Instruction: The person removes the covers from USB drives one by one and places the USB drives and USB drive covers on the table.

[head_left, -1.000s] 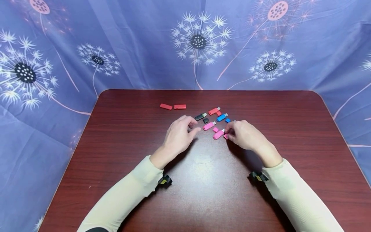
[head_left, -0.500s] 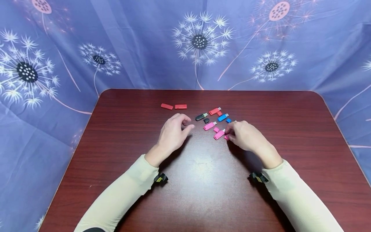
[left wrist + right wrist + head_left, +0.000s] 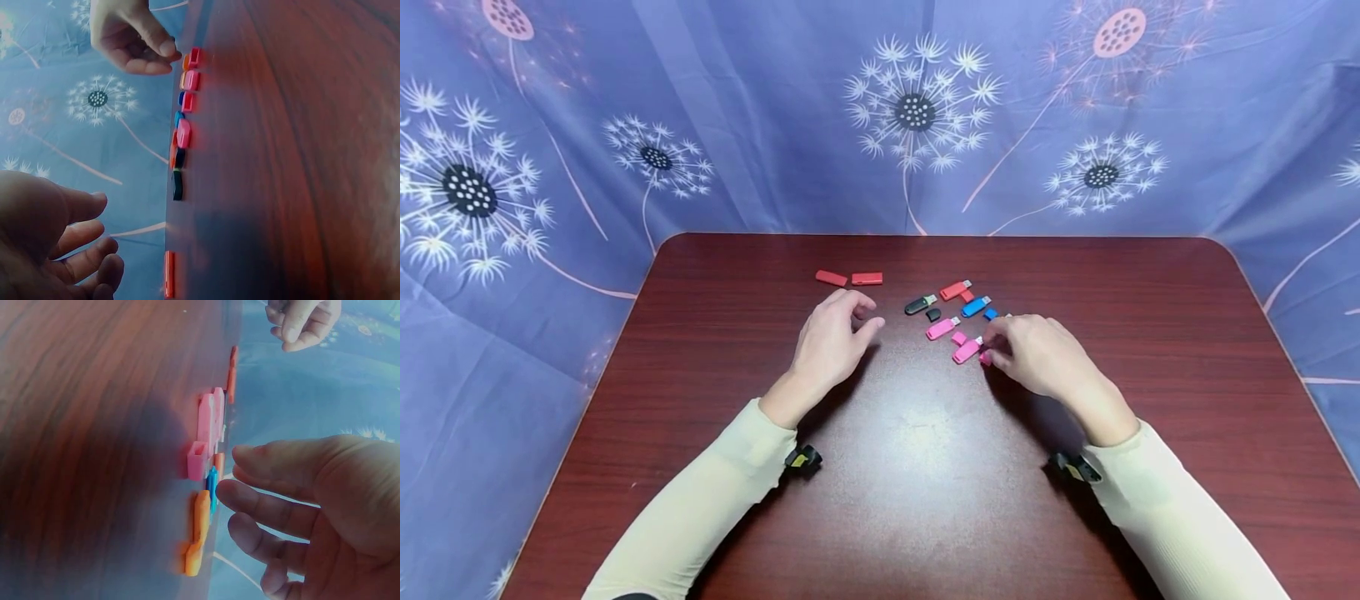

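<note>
Uncapped USB flash drives lie on the table with their caps beside them. My right hand (image 3: 1037, 354), fingers loosely bent and holding nothing, hovers by a pink cap (image 3: 985, 358) and the nearer pink drive (image 3: 967, 351). Beyond are another pink drive (image 3: 942, 329), a blue drive (image 3: 976, 307), a red drive (image 3: 955, 290) and a black drive (image 3: 917, 306) with its black cap (image 3: 933, 315). An orange drive (image 3: 201, 519) shows in the right wrist view, mostly hidden by the hand in the head view. My left hand (image 3: 831, 337), relaxed and holding nothing, hangs left of the group.
Two red sticks, one angled (image 3: 831, 277) and one straight (image 3: 867, 278), lie beyond the left hand. The brown wooden table (image 3: 925, 500) reaches back to a blue curtain (image 3: 775, 108) with dandelion prints. Light glares off the table's middle.
My left hand has drawn back to the left, away from the black drive. The right hand stays almost in place, and the drives and caps lie as before.
</note>
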Tool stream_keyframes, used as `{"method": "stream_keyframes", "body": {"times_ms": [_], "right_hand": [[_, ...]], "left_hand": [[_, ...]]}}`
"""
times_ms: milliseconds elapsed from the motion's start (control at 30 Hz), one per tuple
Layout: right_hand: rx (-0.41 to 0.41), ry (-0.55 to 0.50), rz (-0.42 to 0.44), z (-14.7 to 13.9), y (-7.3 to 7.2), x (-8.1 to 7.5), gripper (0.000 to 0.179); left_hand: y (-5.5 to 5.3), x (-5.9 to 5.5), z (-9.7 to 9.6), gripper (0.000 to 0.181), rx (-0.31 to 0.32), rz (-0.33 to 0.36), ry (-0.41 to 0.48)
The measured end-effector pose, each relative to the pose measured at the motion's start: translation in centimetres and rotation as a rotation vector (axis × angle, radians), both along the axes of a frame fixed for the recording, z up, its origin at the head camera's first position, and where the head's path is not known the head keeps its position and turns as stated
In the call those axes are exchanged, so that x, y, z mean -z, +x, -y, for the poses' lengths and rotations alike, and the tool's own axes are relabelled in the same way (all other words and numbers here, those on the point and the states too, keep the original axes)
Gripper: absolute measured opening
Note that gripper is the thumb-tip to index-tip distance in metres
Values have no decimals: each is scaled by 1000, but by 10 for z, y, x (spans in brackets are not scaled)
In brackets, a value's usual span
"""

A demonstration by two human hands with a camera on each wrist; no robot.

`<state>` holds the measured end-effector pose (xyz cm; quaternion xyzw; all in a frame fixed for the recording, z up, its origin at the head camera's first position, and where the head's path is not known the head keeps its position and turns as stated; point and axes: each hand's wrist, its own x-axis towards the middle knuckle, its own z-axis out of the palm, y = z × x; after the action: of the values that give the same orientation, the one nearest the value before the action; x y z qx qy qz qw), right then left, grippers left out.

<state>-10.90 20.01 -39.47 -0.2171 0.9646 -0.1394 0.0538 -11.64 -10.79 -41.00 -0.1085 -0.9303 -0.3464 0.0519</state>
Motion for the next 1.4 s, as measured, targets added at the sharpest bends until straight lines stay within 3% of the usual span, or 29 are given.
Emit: {"method": "stream_keyframes", "body": {"times_ms": [433,933,1400], "right_hand": [[-40,-91,-104,0,12,-2,15],[-55,-116,-149,-3,20,-7,14],[-59,-124,-171,-5,28,-12,13]], "left_hand": [[-7,-1,19,27,-30,-5,5],[-21,-3,41,30,-74,-50,-22],[-42,-1,58,40,-45,-49,-111]]}}
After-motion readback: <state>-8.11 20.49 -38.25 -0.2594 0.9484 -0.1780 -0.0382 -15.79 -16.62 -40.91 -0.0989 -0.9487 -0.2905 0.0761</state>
